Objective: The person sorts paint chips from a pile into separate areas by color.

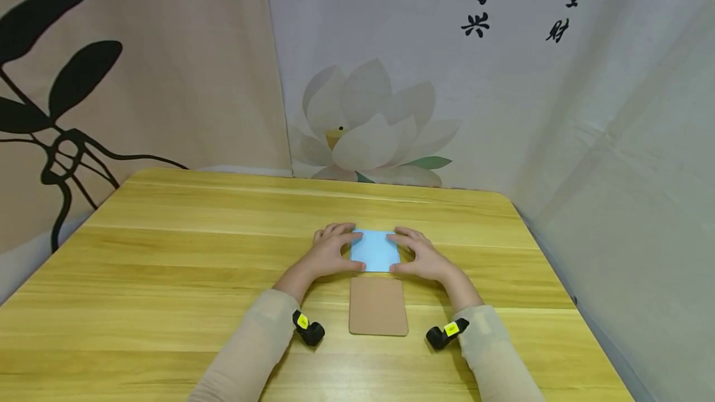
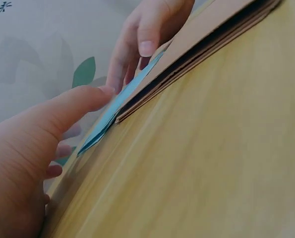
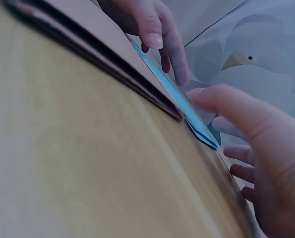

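Observation:
A light blue square of folded paper (image 1: 375,250) lies flat on the wooden table, its layers showing at the edge in both wrist views. At its left side is my left hand (image 1: 331,253), thumb near the front corner and forefinger near the back one. My right hand (image 1: 420,255) mirrors it on the right side. Both hands have fingers spread and relaxed, with thumb tips (image 2: 103,92) at the paper's near edge. Just in front of the blue paper lies a brown, rounded-corner folded card (image 1: 378,306), with gaps between its layers in the wrist views.
The yellow wood-grain table (image 1: 212,265) runs back to a hanging cloth (image 1: 503,110) printed with a lotus and black characters. A black wrist camera (image 1: 310,329) sits at the left cuff, and another wrist camera (image 1: 445,334) at the right cuff.

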`<state>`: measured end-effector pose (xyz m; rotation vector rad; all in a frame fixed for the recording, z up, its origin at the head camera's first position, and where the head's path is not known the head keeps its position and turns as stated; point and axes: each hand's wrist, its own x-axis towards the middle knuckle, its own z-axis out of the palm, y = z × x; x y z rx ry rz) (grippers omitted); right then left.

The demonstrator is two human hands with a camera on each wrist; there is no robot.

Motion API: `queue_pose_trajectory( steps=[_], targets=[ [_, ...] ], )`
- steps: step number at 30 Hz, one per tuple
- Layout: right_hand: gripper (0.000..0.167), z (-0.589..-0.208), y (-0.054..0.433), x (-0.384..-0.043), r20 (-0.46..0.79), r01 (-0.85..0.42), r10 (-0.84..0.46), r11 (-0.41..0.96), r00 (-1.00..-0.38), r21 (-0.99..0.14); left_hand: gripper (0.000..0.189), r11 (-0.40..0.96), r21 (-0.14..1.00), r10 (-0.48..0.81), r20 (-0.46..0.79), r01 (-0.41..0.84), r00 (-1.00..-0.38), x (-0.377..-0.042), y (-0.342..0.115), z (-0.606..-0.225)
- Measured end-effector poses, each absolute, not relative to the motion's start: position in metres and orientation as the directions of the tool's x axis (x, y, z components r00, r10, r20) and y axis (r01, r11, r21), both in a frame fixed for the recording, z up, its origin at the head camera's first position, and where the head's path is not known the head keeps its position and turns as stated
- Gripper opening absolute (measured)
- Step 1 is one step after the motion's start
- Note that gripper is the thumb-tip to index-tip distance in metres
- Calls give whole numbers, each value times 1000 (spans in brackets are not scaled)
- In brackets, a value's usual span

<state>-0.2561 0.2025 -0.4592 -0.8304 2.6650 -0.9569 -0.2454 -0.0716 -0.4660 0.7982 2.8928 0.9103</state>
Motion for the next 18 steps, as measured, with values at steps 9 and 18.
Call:
queue_pose_trajectory(
  steps=[9, 18],
  targets=[
    [70, -454, 206, -254, 4, -411, -540, 637, -842, -652, 71, 693, 564, 472, 115, 449, -874, -243, -87, -464],
    [68, -444, 216, -253, 21, -453, -548, 668, -836, -591, 69, 695, 541, 505, 101, 473, -857, -240, -109, -452]
  ],
)
